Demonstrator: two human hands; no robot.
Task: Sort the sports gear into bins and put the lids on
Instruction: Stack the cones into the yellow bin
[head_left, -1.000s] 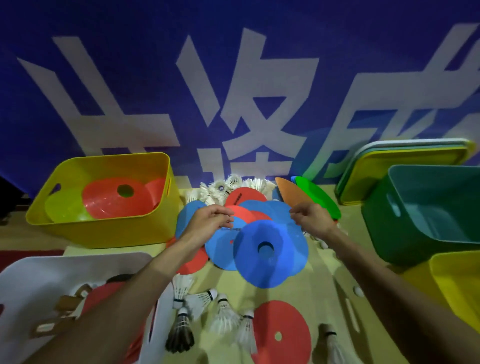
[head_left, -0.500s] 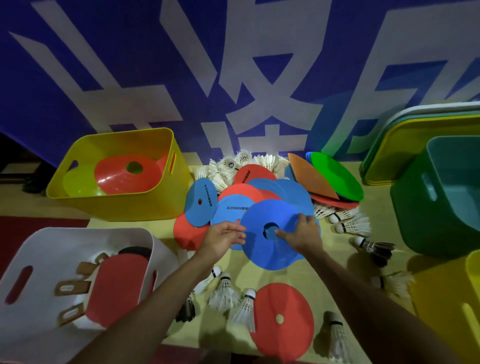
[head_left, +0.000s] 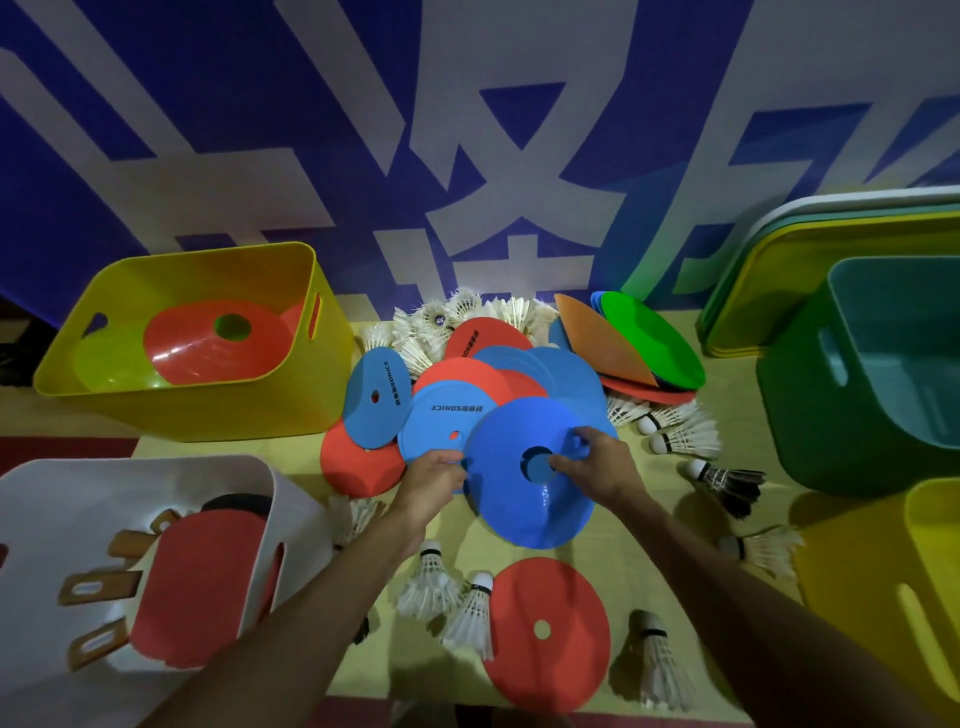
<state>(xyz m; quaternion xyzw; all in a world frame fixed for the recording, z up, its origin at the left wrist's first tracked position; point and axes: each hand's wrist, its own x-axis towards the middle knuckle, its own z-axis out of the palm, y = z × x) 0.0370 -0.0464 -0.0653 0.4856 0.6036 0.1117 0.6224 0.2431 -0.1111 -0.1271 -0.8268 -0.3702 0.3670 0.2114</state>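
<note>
My left hand (head_left: 436, 475) pinches the blue disc (head_left: 524, 514) at its rim, right hand (head_left: 597, 467) fingers hooked at its hole; stacked discs (head_left: 441, 415) beneath it may drag along.

Blue banner (head_left: 218, 78), white characters, behind; yellow mat (head_left: 623, 577) underneath.

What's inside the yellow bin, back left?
In the yellow bin, a red disc with a centre hole lies over a yellow-green disc. A second red edge shows to its right. Anything beneath them is covered.
</note>
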